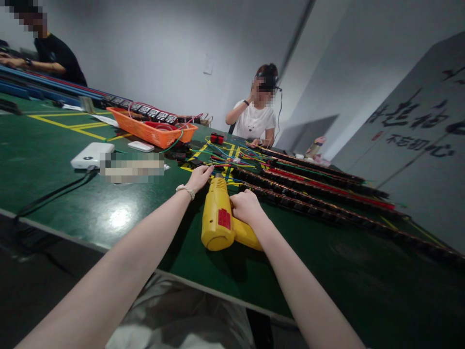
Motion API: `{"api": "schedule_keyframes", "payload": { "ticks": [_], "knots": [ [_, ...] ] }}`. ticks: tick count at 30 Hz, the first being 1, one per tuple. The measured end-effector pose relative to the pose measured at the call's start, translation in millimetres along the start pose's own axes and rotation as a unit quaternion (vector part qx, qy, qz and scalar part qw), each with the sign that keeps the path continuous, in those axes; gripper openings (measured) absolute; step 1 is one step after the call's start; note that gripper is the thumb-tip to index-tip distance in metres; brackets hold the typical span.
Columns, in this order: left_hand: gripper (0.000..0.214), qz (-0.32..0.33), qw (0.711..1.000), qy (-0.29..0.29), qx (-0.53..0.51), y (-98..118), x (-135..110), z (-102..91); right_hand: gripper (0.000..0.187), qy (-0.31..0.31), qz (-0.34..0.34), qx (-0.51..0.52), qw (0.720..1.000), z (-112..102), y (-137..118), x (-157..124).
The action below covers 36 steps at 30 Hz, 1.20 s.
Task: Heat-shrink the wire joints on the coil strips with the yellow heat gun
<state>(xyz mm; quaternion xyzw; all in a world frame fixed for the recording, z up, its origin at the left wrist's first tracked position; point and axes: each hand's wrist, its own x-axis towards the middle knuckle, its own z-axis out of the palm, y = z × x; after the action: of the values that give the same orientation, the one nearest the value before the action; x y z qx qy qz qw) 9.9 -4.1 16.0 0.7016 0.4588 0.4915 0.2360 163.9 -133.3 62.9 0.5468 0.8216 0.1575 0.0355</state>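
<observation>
My right hand (pixel 246 206) is wrapped round the handle of a yellow heat gun (pixel 218 215) with a red label, whose nozzle points away from me toward a tangle of coloured wires (pixel 227 157). My left hand (pixel 199 177), with a bead bracelet on the wrist, reaches just left of the nozzle and its fingers pinch at the wire ends there. What the fingers grip is too small to name. Long dark power-strip assemblies (pixel 312 194) with red and copper strips lie in rows to the right of the wires.
The green table (pixel 54 165) has yellow tape lines. On it lie an orange basket (pixel 152 132) of parts, a white box (pixel 90 155) with a black cable, and a white phone-like slab (pixel 141 146). A person in white (pixel 256 118) sits opposite; another in black (pixel 54 55) sits far left.
</observation>
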Motion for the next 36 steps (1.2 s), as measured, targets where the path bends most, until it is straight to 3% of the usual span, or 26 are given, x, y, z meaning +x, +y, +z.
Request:
{"api": "schedule_keyframes", "payload": {
  "ticks": [10, 17, 36],
  "knots": [
    [0.035, 0.065, 0.997, -0.038, 0.017, -1.3, -0.9, 1.0, 0.016, 0.000, -0.005, 0.016, 1.000, 0.1, 2.7, -1.2],
    [0.037, 0.046, 0.996, -0.063, 0.033, -4.4, 1.1, 2.0, 0.017, -0.011, -0.001, 0.037, 0.999, -1.4, 2.1, -3.4],
    [0.042, 0.022, 0.996, -0.052, 0.066, -6.2, 1.5, 2.3, 0.018, -0.032, -0.019, 0.019, 0.999, -7.5, -2.8, -10.9]
  ]
}}
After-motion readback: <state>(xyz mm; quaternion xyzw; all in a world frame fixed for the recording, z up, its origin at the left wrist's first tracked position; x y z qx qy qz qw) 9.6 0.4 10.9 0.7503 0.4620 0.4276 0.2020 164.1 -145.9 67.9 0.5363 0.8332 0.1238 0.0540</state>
